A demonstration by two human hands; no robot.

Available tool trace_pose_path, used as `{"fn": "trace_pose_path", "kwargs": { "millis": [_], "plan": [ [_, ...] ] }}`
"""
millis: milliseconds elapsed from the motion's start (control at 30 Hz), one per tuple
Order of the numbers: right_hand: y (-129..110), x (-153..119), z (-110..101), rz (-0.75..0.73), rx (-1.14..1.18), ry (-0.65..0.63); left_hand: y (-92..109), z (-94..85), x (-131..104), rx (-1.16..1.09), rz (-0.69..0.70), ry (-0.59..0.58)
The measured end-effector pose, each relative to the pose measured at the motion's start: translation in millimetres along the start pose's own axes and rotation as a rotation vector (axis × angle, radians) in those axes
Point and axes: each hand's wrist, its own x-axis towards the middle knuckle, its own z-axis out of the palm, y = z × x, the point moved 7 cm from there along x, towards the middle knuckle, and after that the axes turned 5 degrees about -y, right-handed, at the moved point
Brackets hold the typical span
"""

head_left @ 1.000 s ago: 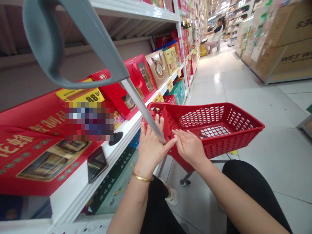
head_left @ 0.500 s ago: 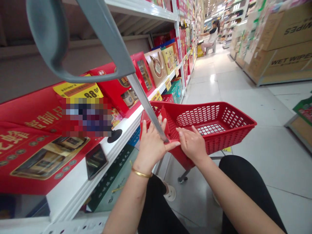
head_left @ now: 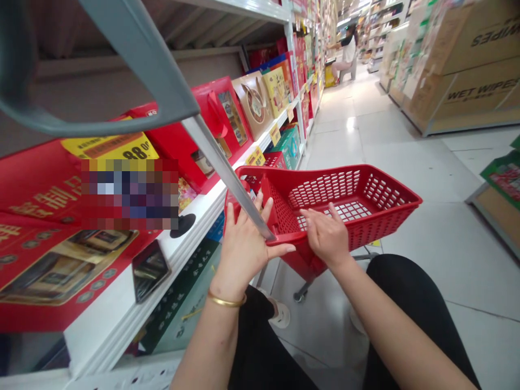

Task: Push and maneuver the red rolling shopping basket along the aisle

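Note:
A red perforated basket cart (head_left: 365, 230) stands in front of my knees, its open top facing up. My left hand (head_left: 246, 244), with a gold bangle at the wrist, has its fingers spread at the cart's near left end, beside the metal handle bar (head_left: 229, 179). My right hand (head_left: 328, 233) is at the near rim, fingers stretched out, and nothing shows in it. The bar rises up and left to a large grey handle loop (head_left: 162, 89). A dark phone-like slab (head_left: 150, 270) leans on the shelf edge, left of my left hand.
White shelves (head_left: 101, 330) with red gift boxes (head_left: 73, 281) run along the left. Cardboard boxes (head_left: 467, 97) stand at the right, and a green-topped display (head_left: 504, 179) is nearer. A person (head_left: 348, 49) sits far down the aisle.
The handle loop and shelf goods have shifted left in view, and the cart slightly left and up. My right hand has moved slightly right relative to the cart, and both hands remain beside it.

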Motion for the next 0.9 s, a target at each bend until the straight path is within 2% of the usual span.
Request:
{"fn": "trace_pose_path", "kwargs": {
  "millis": [67, 133, 267, 333, 367, 433, 500, 567, 633, 767, 833, 900],
  "plan": [
    [26.5, -3.0, -7.1, 0.099, -0.059, 0.063, 1.8, 0.5, 1.5, -0.006, 0.001, -0.011],
    [29.1, -1.5, -7.7, 0.134, -0.065, 0.076, 3.6, 0.6, 3.0, -0.014, -0.005, -0.009],
    [-16.6, 6.9, 4.2, 0.005, 0.058, -0.007, 3.3, -0.2, 2.7, -0.021, -0.026, 0.014],
    [-27.2, 6.7, 7.4, -0.051, 0.086, -0.050, 2.1, -0.8, 1.3, -0.019, -0.025, 0.020],
    [-23.4, 5.0, 7.2, -0.053, 0.079, -0.063, 1.7, -1.1, 0.5, -0.018, -0.023, 0.021],
    [-0.3, -0.5, 2.4, 0.012, 0.028, -0.049, 1.3, -1.6, -0.8, -0.024, -0.022, 0.021],
    [28.6, -6.4, -6.6, 0.139, -0.042, 0.029, 1.8, -1.7, -1.4, -0.040, -0.027, 0.022],
    [40.4, -8.5, -11.9, 0.230, -0.070, 0.089, 2.5, -1.5, -1.7, -0.058, -0.040, 0.025],
    [25.8, -4.2, -9.0, 0.211, -0.035, 0.067, 2.9, -1.8, -2.2, -0.065, -0.055, 0.036],
    [-30.4, 5.5, 2.9, -0.020, -0.006, -0.067, 2.7, -4.9, -4.3, -0.037, -0.073, 0.080],
    [-29.2, 4.1, 2.3, -0.050, -0.064, -0.067, 2.9, -6.1, -5.0, -0.015, -0.073, 0.087],
    [-3.6, 0.0, -1.3, 0.005, -0.113, -0.033, 3.9, -6.2, -4.5, 0.002, -0.073, 0.077]
  ]
}}
